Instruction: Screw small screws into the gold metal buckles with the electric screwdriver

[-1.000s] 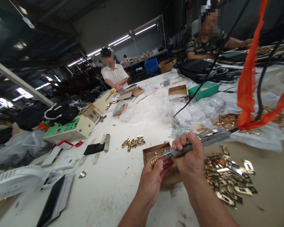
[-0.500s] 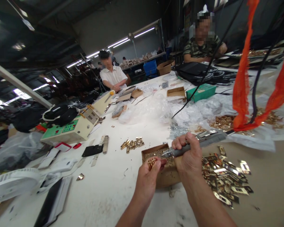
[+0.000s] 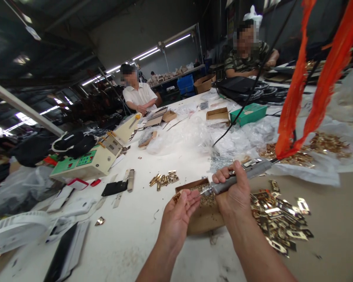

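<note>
My right hand (image 3: 233, 192) is wrapped round a grey electric screwdriver (image 3: 257, 169), its tip pointing left over an open cardboard box (image 3: 206, 221). Small gold screws (image 3: 207, 198) lie inside that box. Left of the tip, my left hand (image 3: 175, 217) pinches a small gold metal piece (image 3: 177, 197), mostly covered by the thumb and fingers. Its other fingers stretch toward the screwdriver tip. A heap of gold metal plates (image 3: 282, 219) spreads to the right of my right forearm. Beyond the box, a smaller group of gold plates (image 3: 164, 179) rests on the white table (image 3: 120, 235).
An orange strip (image 3: 292, 105) hangs down to the screwdriver's rear end. Plastic bags (image 3: 191, 137), a green box (image 3: 248, 114) and a cream machine (image 3: 91, 162) stand farther back. A white fan (image 3: 17, 229) is at left. Two people (image 3: 139, 94) sit across the table.
My left hand has shifted slightly left and its fingers have loosened and extended, with the gold piece nearer the thumb. The screwdriver and orange strip have moved slightly left.
</note>
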`<control>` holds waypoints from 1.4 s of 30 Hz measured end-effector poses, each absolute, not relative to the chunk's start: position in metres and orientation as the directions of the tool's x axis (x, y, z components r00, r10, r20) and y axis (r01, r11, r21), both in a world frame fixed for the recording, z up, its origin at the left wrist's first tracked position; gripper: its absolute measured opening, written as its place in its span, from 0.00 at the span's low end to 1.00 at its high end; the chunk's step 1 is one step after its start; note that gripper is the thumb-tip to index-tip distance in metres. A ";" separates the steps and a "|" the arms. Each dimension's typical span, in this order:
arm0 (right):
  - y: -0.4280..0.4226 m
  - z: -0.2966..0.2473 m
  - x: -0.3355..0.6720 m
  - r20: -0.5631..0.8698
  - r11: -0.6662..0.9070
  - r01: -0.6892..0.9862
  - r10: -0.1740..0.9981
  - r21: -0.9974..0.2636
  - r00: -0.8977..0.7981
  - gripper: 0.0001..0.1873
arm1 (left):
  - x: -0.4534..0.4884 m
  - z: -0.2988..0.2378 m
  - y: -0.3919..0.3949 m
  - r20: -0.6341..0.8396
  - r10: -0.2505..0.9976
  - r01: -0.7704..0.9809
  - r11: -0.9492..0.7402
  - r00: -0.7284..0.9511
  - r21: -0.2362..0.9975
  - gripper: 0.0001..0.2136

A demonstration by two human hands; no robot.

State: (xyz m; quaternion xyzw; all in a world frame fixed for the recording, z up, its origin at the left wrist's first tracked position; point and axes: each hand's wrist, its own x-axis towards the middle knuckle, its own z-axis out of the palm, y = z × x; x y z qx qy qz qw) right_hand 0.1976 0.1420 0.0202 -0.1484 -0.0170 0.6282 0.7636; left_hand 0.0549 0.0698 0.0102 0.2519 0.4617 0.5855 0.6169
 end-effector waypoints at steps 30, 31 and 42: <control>0.133 0.030 0.190 -0.136 0.185 -0.912 0.959 -0.366 0.249 0.23 | 0.068 0.005 0.074 -0.240 0.961 -0.489 0.144 -0.140 0.860 0.12; 0.134 0.030 0.190 -0.136 0.207 -0.897 0.950 -0.391 0.279 0.23 | 0.066 0.004 0.075 -0.238 0.960 -0.468 0.144 -0.149 0.872 0.12; 0.164 0.001 0.177 -0.337 0.151 -0.825 0.861 -0.545 0.380 0.21 | 0.087 0.049 0.069 -0.111 0.965 -0.070 0.097 -0.237 0.993 0.21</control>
